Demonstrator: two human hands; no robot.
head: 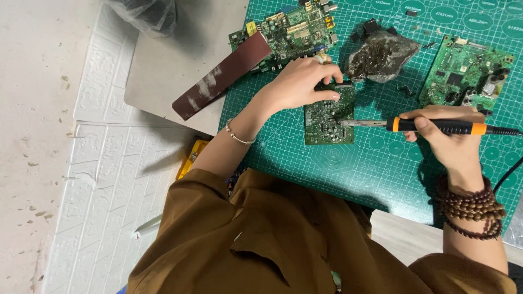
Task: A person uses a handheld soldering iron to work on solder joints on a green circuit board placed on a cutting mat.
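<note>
A small green circuit board [327, 122] lies solder side up on the green cutting mat [354, 169]. My left hand [302, 81] presses down on the board's top edge, fingers curled over a dark part there. In my right hand [447, 139] is a soldering iron [436, 126] with a black and orange handle. Its metal tip points left and touches the board's right edge.
A larger circuit board [289, 30] lies at the top of the mat, another board [466, 73] at the right. Between them sit a grey-brown lump [381, 54] and small black parts. A dark red strip [223, 73] rests on a grey sheet [163, 71]. White brick-patterned panels [103, 179] lie at the left.
</note>
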